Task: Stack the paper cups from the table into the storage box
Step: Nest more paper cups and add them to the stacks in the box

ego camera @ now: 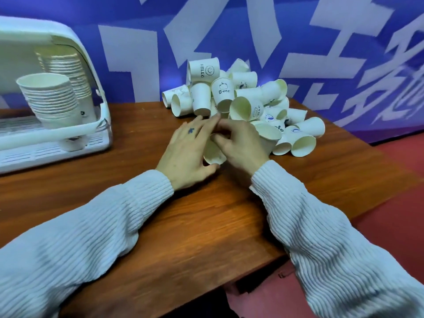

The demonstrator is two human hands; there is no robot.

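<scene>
A heap of white paper cups (241, 97) lies at the far middle of the wooden table (183, 226), some printed "HELLO" and "Bear". One cup (213, 153) lies on its side between my hands, its base toward me. My left hand (185, 154) curls around its left side, thumb under the base. My right hand (241, 145) grips it from the right, fingers meeting the left hand's fingertips over it. The white storage box (68, 138) stands at the left with its lid up, holding two tall stacks of nested cups (50, 102).
A blue wall with large white characters (252, 31) rises right behind the cup heap. The table's right edge drops to a red floor (390, 214). Bare wood lies between the box and my hands. My white ribbed sleeves cover the near table.
</scene>
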